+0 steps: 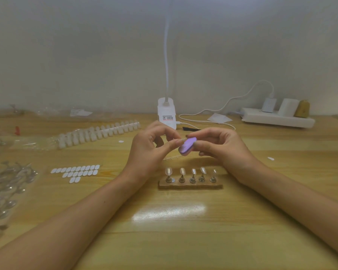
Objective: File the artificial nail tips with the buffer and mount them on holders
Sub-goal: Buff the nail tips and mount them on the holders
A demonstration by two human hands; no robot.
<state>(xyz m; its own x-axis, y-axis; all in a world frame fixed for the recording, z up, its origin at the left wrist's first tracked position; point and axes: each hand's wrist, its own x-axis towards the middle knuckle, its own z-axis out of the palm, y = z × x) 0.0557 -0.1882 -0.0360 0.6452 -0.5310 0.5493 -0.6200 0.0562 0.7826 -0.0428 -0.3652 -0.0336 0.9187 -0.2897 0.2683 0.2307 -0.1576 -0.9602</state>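
Above 5 holders (191, 177), pinched purple buffer (187, 146) in right hand (222, 147), gripped likely nail tip (180, 140), blurred, in left hand (146, 151)

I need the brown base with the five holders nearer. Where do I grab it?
Take the base by its short ends, fingers coming in low from either side. It is long and low, and the holders stand in a row along its top, so a grasp from above could knock them.
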